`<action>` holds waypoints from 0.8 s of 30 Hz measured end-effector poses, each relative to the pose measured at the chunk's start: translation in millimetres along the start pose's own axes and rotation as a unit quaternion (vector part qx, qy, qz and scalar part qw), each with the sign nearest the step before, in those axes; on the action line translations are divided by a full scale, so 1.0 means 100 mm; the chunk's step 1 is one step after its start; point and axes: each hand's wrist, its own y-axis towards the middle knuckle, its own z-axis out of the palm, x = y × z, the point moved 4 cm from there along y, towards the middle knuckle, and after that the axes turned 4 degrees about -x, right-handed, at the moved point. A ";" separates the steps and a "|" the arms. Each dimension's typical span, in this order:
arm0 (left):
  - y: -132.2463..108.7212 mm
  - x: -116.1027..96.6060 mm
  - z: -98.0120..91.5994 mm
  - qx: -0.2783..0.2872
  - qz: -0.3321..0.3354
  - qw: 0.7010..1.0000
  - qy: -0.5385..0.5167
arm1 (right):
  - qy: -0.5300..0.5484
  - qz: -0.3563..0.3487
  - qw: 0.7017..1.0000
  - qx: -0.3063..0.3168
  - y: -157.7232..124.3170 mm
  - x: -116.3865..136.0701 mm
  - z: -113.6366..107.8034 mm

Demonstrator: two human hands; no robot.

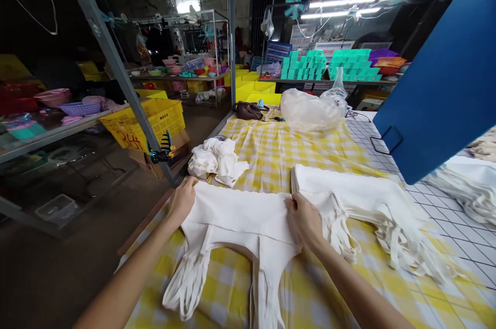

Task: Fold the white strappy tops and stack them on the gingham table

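A white camisole top (240, 213) lies spread before me, hem away from me and its straps trailing toward me. Several layers of strap show, so it may lie on others. My left hand (185, 199) pinches its far left corner. At the far right corner, my right hand (306, 218) has its fingers closed on the hem edge. Right beside that hand sits a folded stack of white camisole tops (349, 187) with loose straps hanging toward me. A crumpled heap of white fabric (217, 159) rests just beyond my left hand.
A yellow checked cloth (267, 148) covers the table. Farther back are a clear plastic bag (313, 107) and a dark brown handbag (250, 110). A blue board (442, 76) stands at right. On the left, a grey metal post (112, 55) rises near a yellow crate (163, 117).
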 end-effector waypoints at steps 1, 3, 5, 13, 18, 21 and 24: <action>-0.02 -0.01 0.02 0.003 0.013 1.000 0.016 | -0.015 0.004 1.000 0.001 0.01 0.01 0.01; -0.06 -0.03 0.06 0.015 0.028 0.998 0.046 | -0.044 0.008 0.999 0.002 0.02 0.01 0.04; -0.09 -0.05 0.08 0.031 0.028 0.996 0.076 | -0.068 0.007 0.998 -0.001 0.03 0.01 0.08; -0.09 -0.13 0.04 0.045 0.031 0.986 0.155 | -0.077 -0.002 0.997 -0.016 0.04 -0.02 0.13; -0.09 -0.25 0.01 0.020 0.112 0.966 0.232 | -0.066 -0.031 0.996 -0.056 0.00 -0.01 0.10; -0.12 -0.27 0.08 -0.034 0.173 0.961 0.211 | -0.053 -0.142 0.982 -0.111 -0.08 0.07 0.06; -0.15 -0.16 0.28 -0.029 0.199 0.967 0.158 | -0.037 -0.250 0.964 -0.086 -0.18 0.14 0.10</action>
